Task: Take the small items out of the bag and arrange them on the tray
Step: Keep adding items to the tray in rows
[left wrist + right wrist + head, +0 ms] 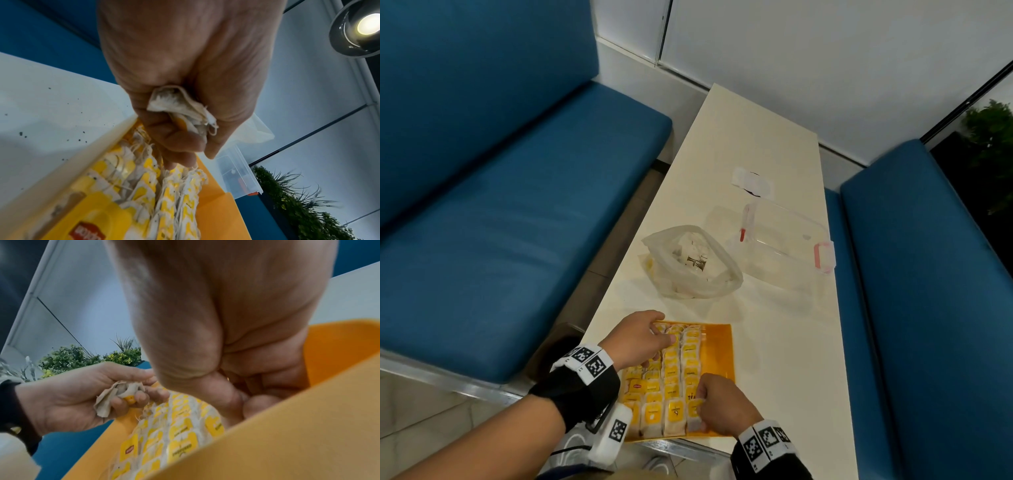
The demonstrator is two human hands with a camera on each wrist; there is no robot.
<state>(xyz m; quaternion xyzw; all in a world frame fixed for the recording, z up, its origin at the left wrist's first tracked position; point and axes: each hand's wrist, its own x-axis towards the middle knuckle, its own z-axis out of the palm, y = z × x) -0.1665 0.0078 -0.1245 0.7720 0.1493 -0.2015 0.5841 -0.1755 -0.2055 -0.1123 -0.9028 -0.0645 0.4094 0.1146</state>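
Tea bags (671, 373) in rows on the orange tray (719, 346) at the table's (774, 359) near end, left hand (638, 337) clutching a crumpled bunch of them (yellow tags showing), right hand (722, 404) pinching one at the tray's near edge, plastic bag (693, 262) beyond

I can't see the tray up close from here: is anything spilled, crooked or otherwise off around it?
Dark specks are scattered on the white table left of the orange tray, likely loose tea. The left hand grips crumpled tea bags rather than flat ones. The rows of tea bags on the tray look tidy.
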